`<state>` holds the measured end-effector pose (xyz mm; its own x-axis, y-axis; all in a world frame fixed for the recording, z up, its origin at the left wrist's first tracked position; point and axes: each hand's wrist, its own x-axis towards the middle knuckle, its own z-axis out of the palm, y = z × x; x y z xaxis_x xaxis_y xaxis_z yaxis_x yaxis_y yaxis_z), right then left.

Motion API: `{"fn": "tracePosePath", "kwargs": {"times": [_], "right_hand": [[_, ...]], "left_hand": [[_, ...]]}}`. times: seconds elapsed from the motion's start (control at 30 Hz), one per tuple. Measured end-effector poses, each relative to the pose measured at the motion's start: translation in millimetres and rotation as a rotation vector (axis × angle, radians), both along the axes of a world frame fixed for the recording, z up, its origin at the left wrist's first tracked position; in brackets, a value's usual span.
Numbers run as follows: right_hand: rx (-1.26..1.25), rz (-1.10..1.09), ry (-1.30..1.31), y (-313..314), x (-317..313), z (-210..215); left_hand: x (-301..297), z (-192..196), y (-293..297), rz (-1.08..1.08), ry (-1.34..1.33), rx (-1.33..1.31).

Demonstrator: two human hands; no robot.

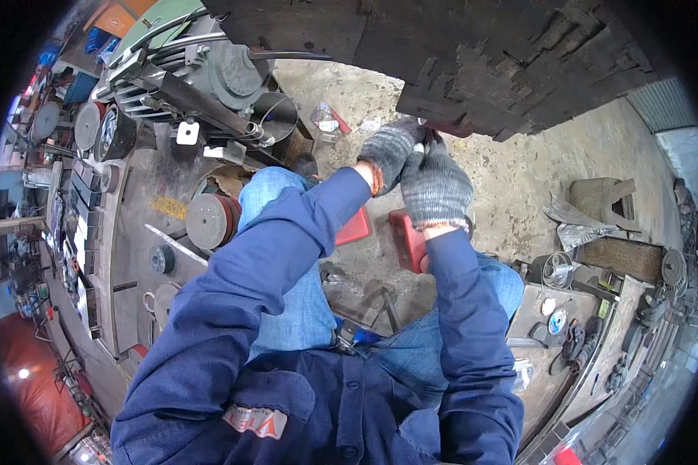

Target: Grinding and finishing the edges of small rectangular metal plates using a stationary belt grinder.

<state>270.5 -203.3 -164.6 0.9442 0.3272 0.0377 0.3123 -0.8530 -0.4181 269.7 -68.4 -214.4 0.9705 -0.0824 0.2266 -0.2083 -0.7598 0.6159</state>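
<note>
My left hand (390, 152) and my right hand (437, 184), both in grey knit gloves, meet in front of me at the lower edge of a large dark, flaking panel (512, 66). The fingers of both are closed and pressed close together. A dark red piece (451, 128) shows just beyond the fingertips, under the panel's edge. What the fingers grip is mostly hidden by the gloves and too small to name. Below my hands, between my knees, are a red block-like thing (408, 239) and another red piece (354, 229), partly covered by my left sleeve.
A grey motor-driven machine (217, 74) stands at the far left, with a dark bucket (275, 116) beside it. Round grinding discs (209, 221) lie by my left knee. On the right are a workbench (539, 310) with small parts and a box-shaped metal piece (597, 203) on the floor.
</note>
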Motion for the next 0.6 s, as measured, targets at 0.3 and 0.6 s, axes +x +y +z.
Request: {"fn": "tracePosePath", "kwargs": {"times": [0.3,0.6], "right_hand": [[0.179,0.243,-0.275,-56,-65,-15],[0.125,0.077,-0.108,-52,-60,16]], "left_hand": [[-51,18,-27,-0.115,0.267,-1.181],[-49,32,-39,-0.032,0.237,-0.895]]}}
